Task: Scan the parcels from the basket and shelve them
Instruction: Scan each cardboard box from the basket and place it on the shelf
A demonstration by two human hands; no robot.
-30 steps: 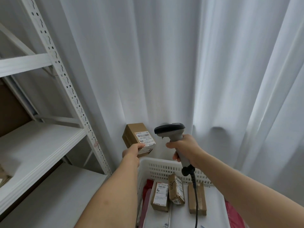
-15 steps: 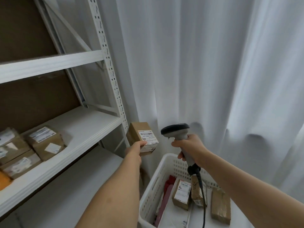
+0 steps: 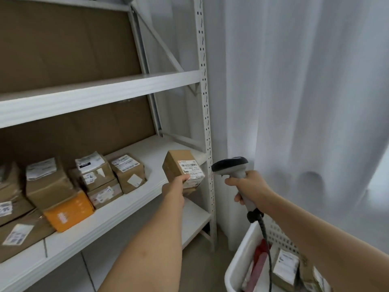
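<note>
The left hand [image 3: 175, 189] is out at arm's length, thumb and fingers clamped on a small brown parcel [image 3: 183, 168], label with barcode facing up, held in the air just in front of the right end of the middle shelf [image 3: 134, 199] and beside the white perforated upright [image 3: 207, 144]. The right hand [image 3: 249, 187] is wrapped around the grip of a grey handheld scanner [image 3: 230, 166], its dark head pointing left toward the parcel, close but not touching it, and its black cable [image 3: 266, 245] drops down into the white basket [image 3: 242, 256] at lower right. More labelled parcels lie in that basket, along with something red. On the shelf, further left, sits a cluster of stacked brown parcels [image 3: 92, 175] and an orange box [image 3: 68, 211]. White curtains [image 3: 305, 102] hang behind everything.
</note>
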